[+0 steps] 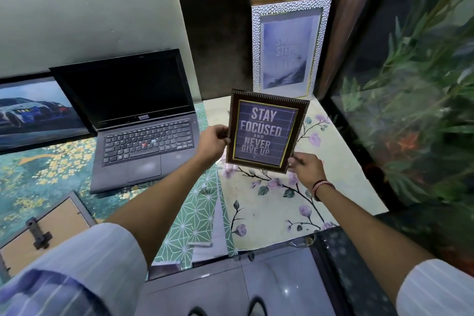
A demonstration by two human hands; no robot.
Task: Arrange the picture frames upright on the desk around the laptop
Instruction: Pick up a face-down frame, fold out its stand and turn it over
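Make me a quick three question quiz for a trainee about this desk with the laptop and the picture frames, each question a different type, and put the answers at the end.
1. True or false: the dark frame reading STAY FOCUSED is held by both the left hand and the right hand.
2. Multiple choice: the silver textured frame stands A) in front of the laptop, B) upright at the back right of the desk, C) face down at the near left.
3. Short answer: what picture shows in the frame left of the laptop?

Key
1. True
2. B
3. A racing car
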